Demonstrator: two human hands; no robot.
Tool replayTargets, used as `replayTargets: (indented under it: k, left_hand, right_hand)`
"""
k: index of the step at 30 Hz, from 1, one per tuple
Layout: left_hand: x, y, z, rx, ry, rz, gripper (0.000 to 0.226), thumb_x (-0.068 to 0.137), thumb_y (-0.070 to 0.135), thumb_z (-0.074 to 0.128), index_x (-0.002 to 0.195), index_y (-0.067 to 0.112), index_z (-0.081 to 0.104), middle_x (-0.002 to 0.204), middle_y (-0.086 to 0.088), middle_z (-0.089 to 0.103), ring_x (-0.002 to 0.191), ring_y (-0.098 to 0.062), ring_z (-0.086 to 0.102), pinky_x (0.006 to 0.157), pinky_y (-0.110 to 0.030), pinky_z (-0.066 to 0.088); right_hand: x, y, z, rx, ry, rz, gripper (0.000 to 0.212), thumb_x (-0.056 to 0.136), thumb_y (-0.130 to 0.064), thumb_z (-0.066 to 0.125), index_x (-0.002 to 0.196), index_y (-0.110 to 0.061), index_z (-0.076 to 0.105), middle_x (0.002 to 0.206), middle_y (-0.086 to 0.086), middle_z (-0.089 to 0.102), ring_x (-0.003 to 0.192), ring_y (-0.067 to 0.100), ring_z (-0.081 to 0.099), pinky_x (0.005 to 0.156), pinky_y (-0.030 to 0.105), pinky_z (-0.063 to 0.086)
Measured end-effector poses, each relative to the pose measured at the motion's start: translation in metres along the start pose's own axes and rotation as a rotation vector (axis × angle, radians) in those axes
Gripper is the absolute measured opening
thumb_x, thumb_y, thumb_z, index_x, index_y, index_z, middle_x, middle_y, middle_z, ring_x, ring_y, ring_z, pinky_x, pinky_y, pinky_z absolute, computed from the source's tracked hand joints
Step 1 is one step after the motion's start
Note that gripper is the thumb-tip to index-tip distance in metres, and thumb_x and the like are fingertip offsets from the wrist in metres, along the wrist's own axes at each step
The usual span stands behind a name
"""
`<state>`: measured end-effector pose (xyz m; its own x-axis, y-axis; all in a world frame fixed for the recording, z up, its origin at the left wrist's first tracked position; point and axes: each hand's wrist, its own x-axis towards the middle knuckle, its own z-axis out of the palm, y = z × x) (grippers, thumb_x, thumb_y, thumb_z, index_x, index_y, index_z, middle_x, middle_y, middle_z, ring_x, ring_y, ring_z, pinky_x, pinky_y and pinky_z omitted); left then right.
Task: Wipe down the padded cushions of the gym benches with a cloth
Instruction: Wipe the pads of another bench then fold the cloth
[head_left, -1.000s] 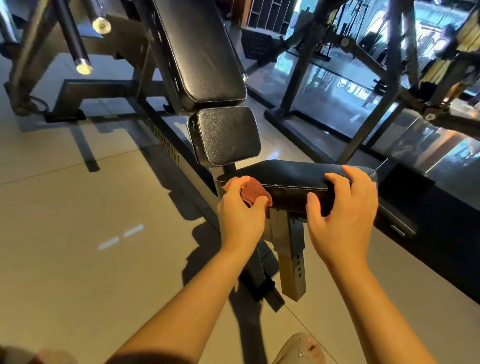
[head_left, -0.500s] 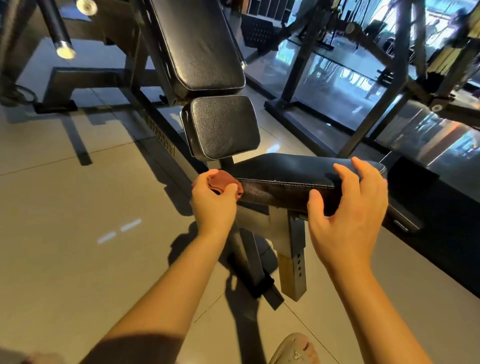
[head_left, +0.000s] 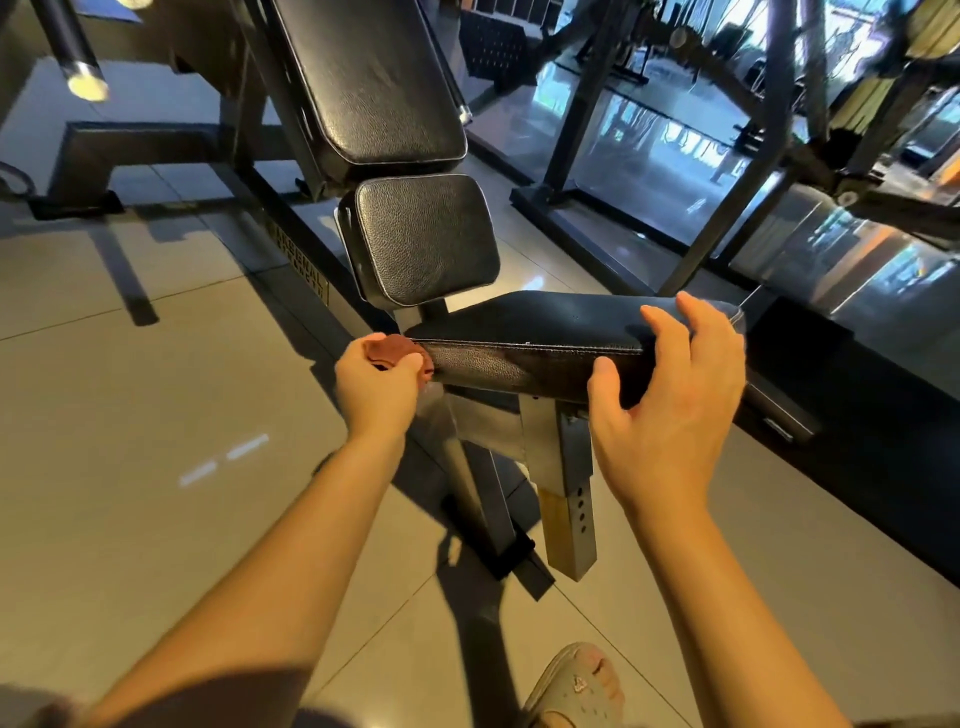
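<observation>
A black padded seat cushion lies flat on its steel post in front of me. My left hand grips a bunched reddish-brown cloth and holds it against the cushion's near left corner. My right hand is at the cushion's right end, fingers spread and loosely bent over the top, thumb against the front side. Behind the seat stand a small square black pad and a long tilted back pad.
The bench's steel post and floor frame stand between my arms. A chrome-tipped bar sticks out at the upper left. Dark machine frames and a glossy dark floor strip fill the right. My sandalled foot is at the bottom.
My left hand has slid the cloth leftward along the cushion's front side to its left corner. My right hand's fingers have lifted slightly and spread.
</observation>
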<state>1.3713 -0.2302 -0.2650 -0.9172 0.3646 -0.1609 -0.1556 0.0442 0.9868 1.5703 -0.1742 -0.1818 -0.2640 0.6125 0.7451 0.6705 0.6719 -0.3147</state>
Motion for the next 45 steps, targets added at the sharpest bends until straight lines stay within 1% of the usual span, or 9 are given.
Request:
replayTargets:
  k: [3,7,9,13,22,28,36,41,45]
  left_hand:
    - [-0.048,0.006,0.015,-0.023,-0.098,0.108,0.048,0.085,0.020,0.077,0.129,0.030,0.058,0.122,0.010,0.055,0.104,-0.003,0.056,0.083,-0.009,0.047]
    - [-0.080,0.003,0.024,-0.029,-0.176,0.222,0.048,0.088,0.015,0.076,0.128,0.034,0.056,0.119,0.018,0.051,0.103,0.008,0.051,0.077,0.000,0.044]
    - [-0.045,-0.001,0.016,-0.015,-0.102,0.183,0.045,0.086,0.013,0.075,0.124,0.030,0.061,0.119,0.011,0.057,0.101,-0.001,0.056,0.085,-0.006,0.048]
    - [0.010,-0.005,0.000,-0.022,-0.016,-0.051,0.043,0.081,0.010,0.077,0.120,0.021,0.066,0.115,-0.002,0.067,0.105,-0.022,0.064,0.094,-0.048,0.058]
    - [-0.079,0.000,0.024,-0.042,-0.161,0.162,0.043,0.088,0.017,0.077,0.125,0.031,0.059,0.112,0.019,0.055,0.099,0.004,0.055,0.076,-0.001,0.043]
    - [-0.010,-0.007,0.005,-0.177,-0.031,-0.165,0.037,0.067,0.020,0.081,0.100,0.029,0.065,0.110,-0.003,0.070,0.097,-0.023,0.070,0.089,-0.048,0.060]
    - [-0.080,0.008,0.027,-0.133,-0.137,0.044,0.043,0.086,0.019,0.079,0.124,0.030,0.062,0.117,0.010,0.062,0.105,-0.006,0.060,0.087,-0.022,0.052]
    - [-0.017,0.001,0.010,-0.177,-0.005,-0.171,0.031,0.079,0.012,0.080,0.105,0.027,0.070,0.105,0.000,0.073,0.099,-0.022,0.070,0.092,-0.047,0.060]
    - [-0.073,0.019,0.025,-0.208,-0.134,-0.049,0.041,0.081,0.020,0.081,0.117,0.030,0.064,0.110,0.008,0.066,0.101,-0.009,0.064,0.087,-0.032,0.057]
  right_hand:
    - [0.000,0.000,-0.001,0.005,0.000,-0.002,0.049,0.089,-0.032,0.065,0.133,-0.012,0.058,0.147,0.011,0.049,0.143,0.029,0.038,0.115,0.060,0.032]
    - [0.000,0.002,0.000,-0.002,0.003,-0.004,0.048,0.089,-0.031,0.065,0.132,-0.013,0.058,0.147,0.011,0.049,0.142,0.029,0.039,0.115,0.060,0.032]
    - [0.000,0.002,0.001,0.007,0.003,-0.001,0.049,0.089,-0.032,0.065,0.133,-0.013,0.058,0.147,0.011,0.049,0.142,0.029,0.039,0.114,0.060,0.033]
    - [0.000,0.001,0.001,0.002,-0.006,0.007,0.050,0.090,-0.032,0.066,0.134,-0.012,0.058,0.148,0.011,0.048,0.143,0.029,0.037,0.115,0.060,0.032]
    - [0.000,-0.001,0.001,0.010,0.003,0.021,0.050,0.088,-0.031,0.067,0.133,-0.012,0.058,0.147,0.011,0.048,0.142,0.029,0.038,0.114,0.061,0.033]
    - [-0.001,-0.002,0.000,0.027,0.006,0.028,0.049,0.088,-0.032,0.067,0.133,-0.012,0.059,0.147,0.011,0.049,0.142,0.029,0.038,0.115,0.061,0.033]
    - [-0.001,-0.004,0.001,0.034,0.025,0.034,0.048,0.088,-0.029,0.068,0.131,-0.011,0.059,0.146,0.011,0.050,0.141,0.029,0.039,0.114,0.061,0.033]
    - [0.001,-0.002,0.000,0.021,0.010,0.020,0.049,0.089,-0.031,0.066,0.132,-0.011,0.059,0.146,0.012,0.050,0.142,0.029,0.038,0.115,0.061,0.032]
    - [-0.001,-0.004,-0.001,0.023,0.012,0.019,0.049,0.089,-0.031,0.065,0.133,-0.011,0.058,0.147,0.012,0.049,0.143,0.029,0.038,0.118,0.060,0.028]
